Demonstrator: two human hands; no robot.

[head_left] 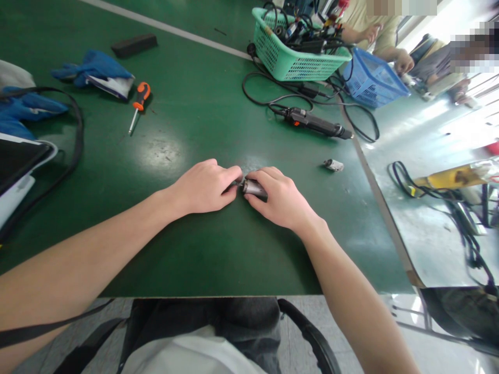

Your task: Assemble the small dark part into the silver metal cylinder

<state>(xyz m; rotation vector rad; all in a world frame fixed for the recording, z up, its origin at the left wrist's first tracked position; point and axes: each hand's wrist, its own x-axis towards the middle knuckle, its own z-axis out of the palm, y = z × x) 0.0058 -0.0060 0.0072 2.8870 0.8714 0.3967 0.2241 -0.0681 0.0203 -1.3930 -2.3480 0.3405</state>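
Fingers of my right hand (278, 196) wrap round a small silvery cylinder that looks like a small electric motor (253, 188), lying sideways just above or on the green table. Its narrow end points left. Right there, my left hand (212, 186) has thumb and forefinger pinched together at that end; whatever sits between them is mostly hidden, only a thin dark bit shows. A second small metal motor-like piece (333, 165) lies on the table to the right. Farther back is a black electric screwdriver (315, 123) with its cord.
An orange-and-black screwdriver (141, 97), blue gloves (95, 70) and a dark block (134, 45) lie at the left. A green basket (296, 65) of cables and a blue basket (372, 78) stand at the back. Co-workers' hands (403, 61) show beyond. A yellow tool (452, 177) lies right.
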